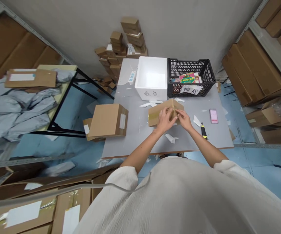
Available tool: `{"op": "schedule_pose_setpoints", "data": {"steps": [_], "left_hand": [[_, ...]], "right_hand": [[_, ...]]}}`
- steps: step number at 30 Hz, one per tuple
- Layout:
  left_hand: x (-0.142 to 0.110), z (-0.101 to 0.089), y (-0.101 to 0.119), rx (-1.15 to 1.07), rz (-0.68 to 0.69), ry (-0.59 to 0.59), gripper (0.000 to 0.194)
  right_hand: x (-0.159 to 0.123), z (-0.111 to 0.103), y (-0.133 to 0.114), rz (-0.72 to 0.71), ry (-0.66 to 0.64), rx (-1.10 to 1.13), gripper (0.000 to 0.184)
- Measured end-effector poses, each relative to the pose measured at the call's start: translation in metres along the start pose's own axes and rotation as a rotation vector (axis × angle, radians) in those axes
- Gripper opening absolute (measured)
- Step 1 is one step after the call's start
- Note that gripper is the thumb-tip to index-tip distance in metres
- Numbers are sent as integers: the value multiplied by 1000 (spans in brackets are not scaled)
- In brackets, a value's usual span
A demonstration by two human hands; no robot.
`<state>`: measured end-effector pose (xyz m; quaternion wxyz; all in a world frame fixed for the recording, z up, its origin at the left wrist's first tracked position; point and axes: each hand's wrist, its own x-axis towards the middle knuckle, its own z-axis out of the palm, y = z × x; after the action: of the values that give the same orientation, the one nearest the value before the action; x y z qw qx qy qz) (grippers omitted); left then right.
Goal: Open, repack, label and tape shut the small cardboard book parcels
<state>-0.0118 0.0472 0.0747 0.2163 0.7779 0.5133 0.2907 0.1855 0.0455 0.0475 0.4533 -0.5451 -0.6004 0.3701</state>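
One head-worn view looks forward and down from close above the near shirt (179, 195), across the table (135, 130) to the far wall (186, 29).

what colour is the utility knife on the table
The utility knife is black and yellow, best seen in the head view.

A: ok so what's the outfit?

B: Loose white top (179, 191), plain and kinda rumpled, soft creases down the left side. The sleeves (124, 174) are short and a bit puffy, same white, and the forearms are bare.

A: any jewelry?

B: Looks like a thin ring (160, 113) on the left hand (165, 119), too small to make out any detail.

A: and that cord?

B: Pale grey cable (86, 187), smooth and round, curving across the left sleeve onto the chest.
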Motion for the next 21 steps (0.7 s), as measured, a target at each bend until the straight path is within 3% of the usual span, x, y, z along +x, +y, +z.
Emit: {"op": "schedule_pose_setpoints", "data": {"steps": [3, 6, 9, 12, 21], "left_hand": [[-4, -14, -7, 45, -12, 27, 52], [-13, -28, -22, 62, -78, 90, 49], [-23, -42, -41, 57, -154, 171, 50], [-32, -56, -59, 28, -221, 226, 51], [-58, -76, -98, -80, -335, 270, 54]], "right_hand": [[6, 11, -2, -41, -76, 27, 49], [6, 16, 6, 21, -55, -80, 49], [4, 21, 15, 132, 4, -216, 58], [3, 32, 16, 159, -20, -243, 68], [-3, 80, -22, 147, -32, -206, 94]]}}
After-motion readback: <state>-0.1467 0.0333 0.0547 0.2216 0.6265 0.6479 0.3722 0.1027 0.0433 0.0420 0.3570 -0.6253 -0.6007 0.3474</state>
